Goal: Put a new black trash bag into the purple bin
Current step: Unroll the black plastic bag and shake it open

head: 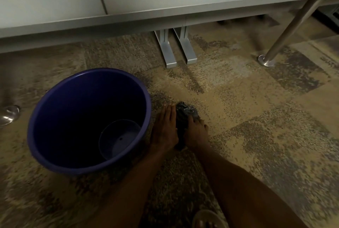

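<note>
The purple bin [55, 114] stands upright on the carpet at the left, with no liner in it. Just to its right a crumpled black trash bag [185, 113] is held between both hands. My left hand [164, 130] presses against the bag's left side with its fingers straight, close to the bin's rim. Fingers of my right hand [196, 133] curl over the bag's right side. Most of the bag is hidden between the palms.
A white desk edge [128, 18] runs across the top. Grey desk feet [176, 50] and a slanted metal leg [282, 44] stand on the carpet beyond the hands. Another metal foot [9, 115] sits at far left. My foot in a sandal [207, 220] shows at the bottom.
</note>
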The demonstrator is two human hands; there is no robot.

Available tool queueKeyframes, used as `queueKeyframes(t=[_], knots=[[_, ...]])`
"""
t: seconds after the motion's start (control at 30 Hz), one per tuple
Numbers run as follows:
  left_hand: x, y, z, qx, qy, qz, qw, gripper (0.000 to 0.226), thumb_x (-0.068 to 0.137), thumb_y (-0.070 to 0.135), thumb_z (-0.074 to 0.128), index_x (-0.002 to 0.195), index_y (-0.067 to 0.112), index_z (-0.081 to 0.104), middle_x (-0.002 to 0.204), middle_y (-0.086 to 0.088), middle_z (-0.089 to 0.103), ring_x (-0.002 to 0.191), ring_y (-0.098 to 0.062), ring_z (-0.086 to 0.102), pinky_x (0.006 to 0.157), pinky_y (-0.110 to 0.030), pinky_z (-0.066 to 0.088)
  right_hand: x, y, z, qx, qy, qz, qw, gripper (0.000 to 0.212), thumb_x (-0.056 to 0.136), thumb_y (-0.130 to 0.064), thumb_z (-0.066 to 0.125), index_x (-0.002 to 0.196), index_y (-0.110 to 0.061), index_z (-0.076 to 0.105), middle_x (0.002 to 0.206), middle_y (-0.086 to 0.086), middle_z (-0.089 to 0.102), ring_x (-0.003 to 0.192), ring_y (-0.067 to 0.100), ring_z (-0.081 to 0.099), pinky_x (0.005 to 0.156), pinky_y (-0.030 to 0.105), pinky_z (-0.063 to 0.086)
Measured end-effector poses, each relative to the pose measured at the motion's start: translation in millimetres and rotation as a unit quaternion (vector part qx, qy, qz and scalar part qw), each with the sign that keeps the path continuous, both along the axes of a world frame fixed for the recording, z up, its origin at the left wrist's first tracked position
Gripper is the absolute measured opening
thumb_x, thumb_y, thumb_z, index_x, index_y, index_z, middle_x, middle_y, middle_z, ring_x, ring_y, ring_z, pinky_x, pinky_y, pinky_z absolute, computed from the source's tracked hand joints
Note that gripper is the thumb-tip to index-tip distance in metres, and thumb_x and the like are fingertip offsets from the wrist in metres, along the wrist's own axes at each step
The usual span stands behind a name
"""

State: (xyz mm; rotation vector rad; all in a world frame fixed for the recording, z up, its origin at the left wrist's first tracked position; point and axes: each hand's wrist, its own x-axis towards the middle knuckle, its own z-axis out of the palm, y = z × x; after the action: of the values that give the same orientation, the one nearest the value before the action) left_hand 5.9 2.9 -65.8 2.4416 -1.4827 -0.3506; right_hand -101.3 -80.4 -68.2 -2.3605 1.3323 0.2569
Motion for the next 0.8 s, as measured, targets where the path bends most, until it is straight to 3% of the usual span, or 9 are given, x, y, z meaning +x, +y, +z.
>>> queueKeyframes(t=[0.1, 0.17, 0.23, 0.4, 0.6, 0.8], knots=[[1, 6, -4, 0.016, 0.007, 0.0, 1.0, 0.097, 0.098, 0.028, 0.063, 0.168, 0.012, -0.003, 0.176, -0.01, 0.0, 0.162, -0.029, -0.003, 0.121, -0.037, -0.005, 1, -4, -1, -0.028, -0.031, -0.01, 0.999, 0.042, 0.101, -0.027, 0.061, 0.14, -0.012, 0.058, 0.146, 0.014, 0.059, 0.137, 0.036, 0.046, 0.111, 0.048, 0.042], [0, 9, -1, 0.019, 0.02, 0.013, 1.0, 0.093, 0.1, 0.03, 0.061, 0.168, 0.012, 0.001, 0.176, -0.011, 0.003, 0.162, -0.03, 0.0, 0.12, -0.036, -0.006, 6, -7, 3, -0.023, -0.081, -0.039, 0.996, 0.025, 0.102, -0.024, 0.058, 0.12, -0.01, 0.069, 0.123, 0.016, 0.069, 0.116, 0.033, 0.061, 0.089, 0.038, 0.051], [-3, 10, 6, 0.007, 0.044, 0.03, 0.999, 0.087, 0.1, 0.031, 0.061, 0.168, 0.012, 0.011, 0.175, -0.011, 0.013, 0.161, -0.03, 0.01, 0.125, -0.039, 0.003, 10, -7, 12, 0.008, -0.137, -0.081, 0.987, 0.022, 0.103, -0.023, 0.056, 0.104, -0.008, 0.073, 0.104, 0.014, 0.07, 0.092, 0.028, 0.067, 0.069, 0.028, 0.047], [-7, 14, 39, -0.022, 0.087, 0.029, 0.996, 0.076, 0.102, 0.03, 0.058, 0.166, 0.014, 0.022, 0.17, -0.009, 0.03, 0.155, -0.027, 0.029, 0.124, -0.04, 0.026, 10, -5, 51, 0.044, -0.232, -0.14, 0.962, 0.021, 0.104, -0.023, 0.057, 0.109, -0.011, 0.073, 0.1, 0.004, 0.064, 0.083, 0.018, 0.059, 0.059, 0.017, 0.038], [-3, 20, 83, -0.039, 0.102, 0.019, 0.994, 0.071, 0.103, 0.032, 0.053, 0.165, 0.014, 0.025, 0.158, -0.012, 0.047, 0.141, -0.032, 0.048, 0.113, -0.044, 0.042, 4, -13, 107, 0.046, -0.294, -0.151, 0.943, 0.023, 0.106, -0.025, 0.055, 0.114, -0.013, 0.073, 0.108, 0.012, 0.077, 0.095, 0.029, 0.07, 0.074, 0.028, 0.046], [-8, 27, 130, -0.093, 0.139, 0.007, 0.986, 0.045, 0.097, 0.027, 0.064, 0.141, 0.021, 0.055, 0.128, -0.007, 0.069, 0.118, -0.029, 0.067, 0.098, -0.04, 0.054, -7, -12, 170, 0.04, -0.325, -0.109, 0.939, 0.018, 0.103, -0.024, 0.062, 0.106, -0.012, 0.077, 0.106, 0.01, 0.078, 0.099, 0.028, 0.072, 0.081, 0.032, 0.052]])
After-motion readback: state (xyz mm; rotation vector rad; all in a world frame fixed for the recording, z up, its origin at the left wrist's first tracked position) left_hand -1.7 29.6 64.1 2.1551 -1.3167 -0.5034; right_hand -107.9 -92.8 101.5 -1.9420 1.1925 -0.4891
